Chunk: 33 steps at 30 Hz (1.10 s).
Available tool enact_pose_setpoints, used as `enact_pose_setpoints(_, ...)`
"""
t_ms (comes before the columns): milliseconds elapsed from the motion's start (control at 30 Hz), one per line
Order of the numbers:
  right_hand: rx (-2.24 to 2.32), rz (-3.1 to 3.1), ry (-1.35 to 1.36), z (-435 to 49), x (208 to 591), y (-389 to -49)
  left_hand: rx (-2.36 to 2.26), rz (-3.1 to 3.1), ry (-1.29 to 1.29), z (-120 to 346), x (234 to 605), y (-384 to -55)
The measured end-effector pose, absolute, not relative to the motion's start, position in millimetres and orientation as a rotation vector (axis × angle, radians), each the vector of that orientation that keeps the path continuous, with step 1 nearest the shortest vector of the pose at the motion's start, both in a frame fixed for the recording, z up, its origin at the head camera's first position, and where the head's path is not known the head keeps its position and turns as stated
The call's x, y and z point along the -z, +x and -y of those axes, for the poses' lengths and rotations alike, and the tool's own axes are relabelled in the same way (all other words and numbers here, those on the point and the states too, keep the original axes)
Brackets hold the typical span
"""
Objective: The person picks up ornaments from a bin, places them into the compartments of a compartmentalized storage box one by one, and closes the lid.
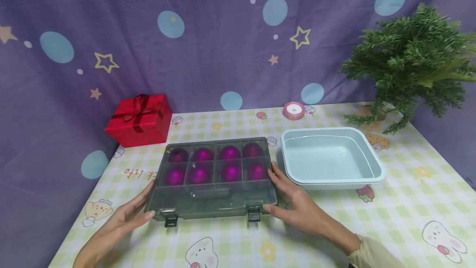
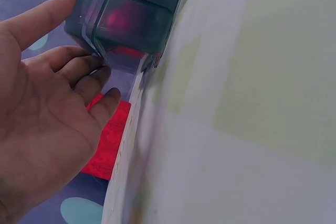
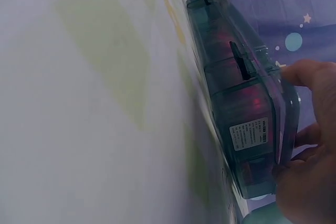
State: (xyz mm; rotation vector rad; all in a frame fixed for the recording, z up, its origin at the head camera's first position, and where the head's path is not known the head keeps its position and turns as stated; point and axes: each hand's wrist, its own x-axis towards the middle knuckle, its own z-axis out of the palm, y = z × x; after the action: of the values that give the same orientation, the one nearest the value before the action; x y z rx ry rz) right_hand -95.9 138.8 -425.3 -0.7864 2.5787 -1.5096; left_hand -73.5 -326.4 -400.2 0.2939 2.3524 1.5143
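Observation:
A dark see-through storage case (image 1: pixel 212 199) lies on the checked tablecloth with its lid down. Through the lid show several shiny purple balls (image 1: pixel 199 174), one per compartment. Two latches (image 1: pixel 254 215) stick out at its front edge. My left hand (image 1: pixel 120 222) holds the case's left end, thumb at the front corner and fingertips (image 2: pixel 97 59) along the side. At the right end, my right hand (image 1: pixel 301 208) grips the case, its thumb by the right latch and its fingers along the side. A white label (image 3: pixel 249 134) shows on that end in the right wrist view.
A pale blue tray (image 1: pixel 331 183) stands just right of the case, near my right hand. A red gift box (image 1: pixel 143 121) sits at the back left, a ribbon roll (image 1: pixel 293 111) at the back. A small artificial fir tree (image 1: pixel 409 57) rises at the back right.

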Motion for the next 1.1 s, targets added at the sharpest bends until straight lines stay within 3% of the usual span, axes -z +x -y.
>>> enact_pose_setpoints(700, 1.340, -2.662, -0.931, -143.5, 430.7, -96.5, -1.436, -2.405, 0.217, 323.9, 401.2, -72.1)
enact_pose_setpoints(1100, 0.978, -2.880, -0.969, -136.6, 424.9, -89.9, -1.575, -2.278, 0.233, 325.6, 404.0, -74.1)
